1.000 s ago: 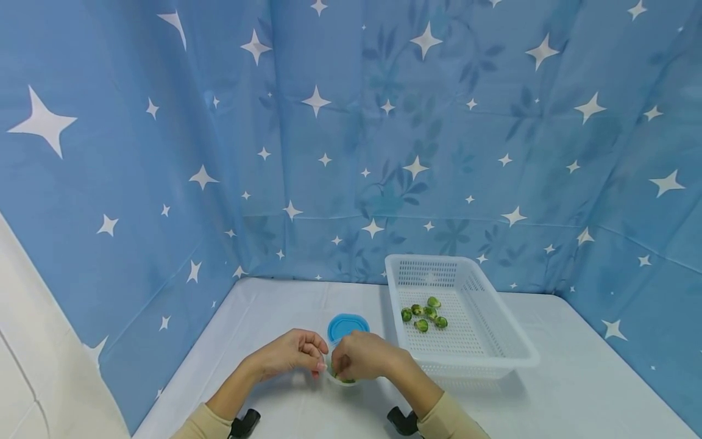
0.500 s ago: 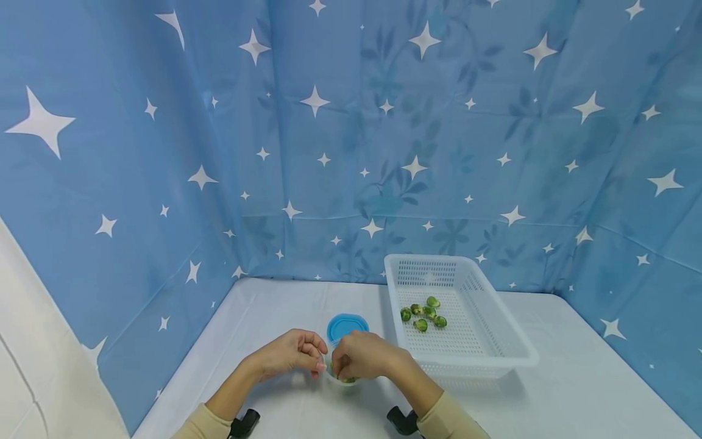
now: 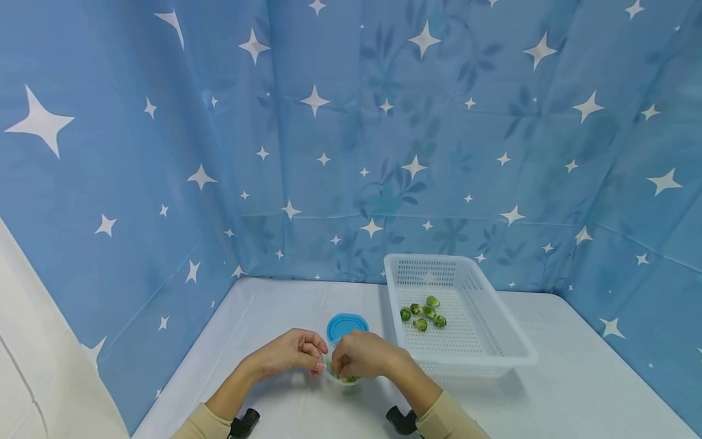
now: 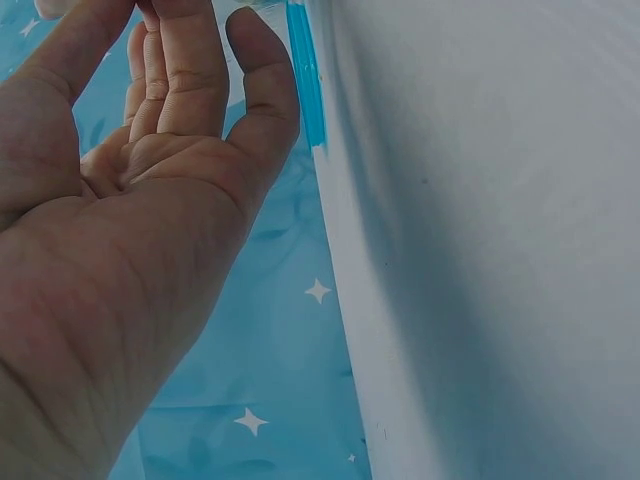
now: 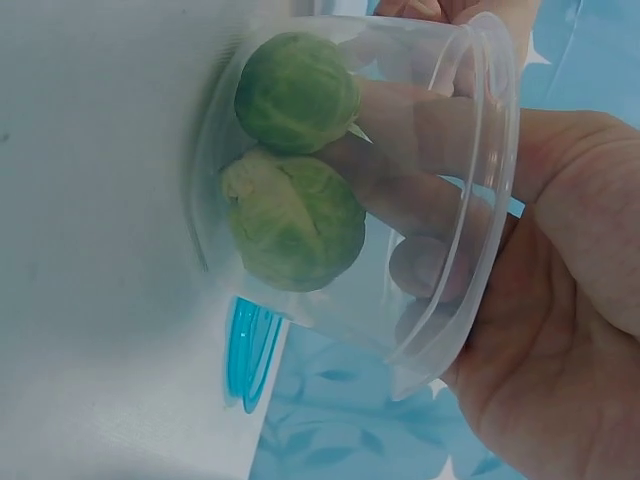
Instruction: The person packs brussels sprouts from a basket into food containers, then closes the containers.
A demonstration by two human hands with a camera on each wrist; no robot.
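Note:
A small clear plastic tub [image 5: 400,330] stands on the white table, with Brussels sprouts in it. In the right wrist view, two of these show through its wall, an upper Brussels sprout [image 5: 297,92] and a lower, paler one [image 5: 300,225]. My right hand [image 3: 364,355] reaches down into the tub. Its thumb and forefinger pinch the upper sprout's edge, while the other fingers are curled inside. From the left side my left hand [image 3: 293,353] pinches the tub's rim between thumb and forefinger; those tips are cut off in the left wrist view.
Just behind the tub lies a round blue lid [image 3: 347,326]. A white perforated basket [image 3: 471,360] stands to the right, with several Brussels sprouts [image 3: 420,325] on its floor. A blue star-patterned curtain [image 3: 329,134] rises along the table's back and sides.

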